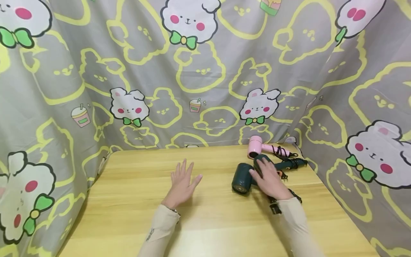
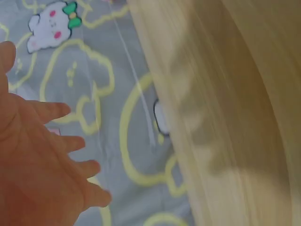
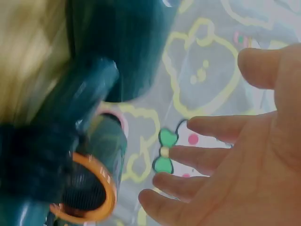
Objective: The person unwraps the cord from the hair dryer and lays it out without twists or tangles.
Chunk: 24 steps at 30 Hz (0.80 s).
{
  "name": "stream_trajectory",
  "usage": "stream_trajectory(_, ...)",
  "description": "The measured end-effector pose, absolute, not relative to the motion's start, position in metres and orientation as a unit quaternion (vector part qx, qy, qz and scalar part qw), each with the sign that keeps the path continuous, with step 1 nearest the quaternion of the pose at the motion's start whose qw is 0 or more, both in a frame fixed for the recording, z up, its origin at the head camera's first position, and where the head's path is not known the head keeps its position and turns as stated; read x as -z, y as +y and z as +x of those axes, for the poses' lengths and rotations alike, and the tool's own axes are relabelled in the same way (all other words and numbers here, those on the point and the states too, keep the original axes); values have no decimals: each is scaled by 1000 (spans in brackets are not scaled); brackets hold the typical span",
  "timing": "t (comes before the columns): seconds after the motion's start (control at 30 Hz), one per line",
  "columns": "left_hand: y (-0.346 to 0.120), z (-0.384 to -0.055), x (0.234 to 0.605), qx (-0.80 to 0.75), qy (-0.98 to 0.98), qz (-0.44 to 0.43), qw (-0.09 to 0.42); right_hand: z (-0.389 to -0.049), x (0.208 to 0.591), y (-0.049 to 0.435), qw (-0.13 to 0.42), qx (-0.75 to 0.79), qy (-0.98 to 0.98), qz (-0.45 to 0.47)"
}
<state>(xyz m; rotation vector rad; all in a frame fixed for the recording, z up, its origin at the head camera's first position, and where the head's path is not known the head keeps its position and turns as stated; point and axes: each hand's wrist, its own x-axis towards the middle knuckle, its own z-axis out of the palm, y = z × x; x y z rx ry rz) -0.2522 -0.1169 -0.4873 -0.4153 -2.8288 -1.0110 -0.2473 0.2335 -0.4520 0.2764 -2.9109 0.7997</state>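
Three hair dryers lie at the right side of the table. The nearest is a dark green hair dryer [image 1: 242, 178], its handle partly hidden beneath my right hand [image 1: 271, 178]. Behind it is a second dark green hair dryer [image 1: 290, 164] with a cord wound round its handle. At the back lies a pink hair dryer [image 1: 255, 145], also cord-wrapped. In the right wrist view my right fingers are spread and apart from the green dryer [image 3: 124, 52]; an orange-ringed end [image 3: 111, 188] shows below. My left hand [image 1: 182, 184] hovers over the table, fingers spread, holding nothing.
The wooden table [image 1: 138, 200] has a curtain [image 1: 218, 82] with cartoon bunnies along its back and both sides. The pink dryer lies close to the back edge, and the dryers' handles point toward the right edge.
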Motion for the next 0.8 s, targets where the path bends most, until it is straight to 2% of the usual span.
stream_trajectory(0.2, -91, -259, 477, 449, -877, -164, -35, -245, 444, 285, 35, -285, -957, 51)
stream_trajectory(0.4, -64, -268, 477, 561, -801, -167, -126, -239, 453, 328, -24, -294, -955, -6)
stream_trajectory(0.57, -39, -271, 487, 622, -757, -120, -157, -232, 468, 349, -68, -314, -946, -38)
stream_trajectory(0.8, -7, -273, 497, 663, -721, -80, -185, -217, 487, 368, -95, -361, -925, -68)
